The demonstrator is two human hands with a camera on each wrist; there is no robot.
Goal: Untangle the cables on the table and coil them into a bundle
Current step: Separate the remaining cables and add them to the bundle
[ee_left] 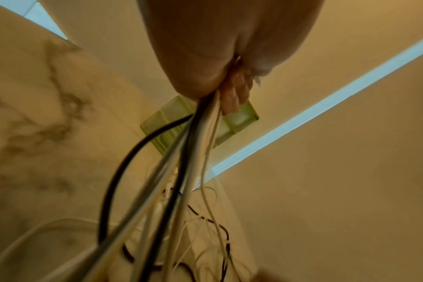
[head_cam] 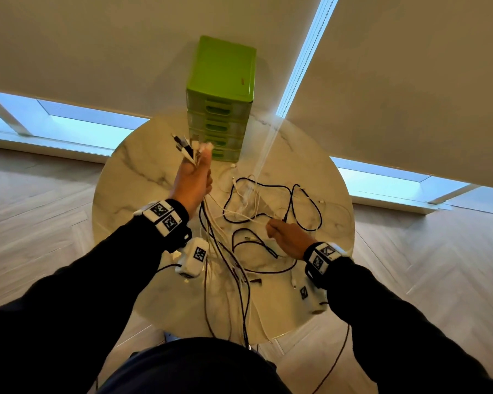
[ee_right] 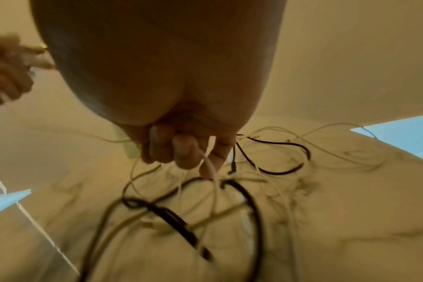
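Black and white cables (head_cam: 268,206) lie tangled in loops on the round marble table (head_cam: 131,177). My left hand (head_cam: 192,177) is raised above the table and grips a bunch of cable ends (head_cam: 187,146), plugs sticking out above the fist; the strands (ee_left: 181,162) hang down from it toward the table's near edge. My right hand (head_cam: 285,234) is low over the tangle, fingers curled, pinching a white cable (ee_right: 211,167) between the fingertips (ee_right: 184,152). Black loops (ee_right: 251,200) lie just beneath it.
A green drawer box (head_cam: 221,98) stands at the table's far side, just beyond my left hand. Several cables trail over the near edge (head_cam: 239,322) toward the floor. A window-blind cord (head_cam: 299,64) hangs behind the table.
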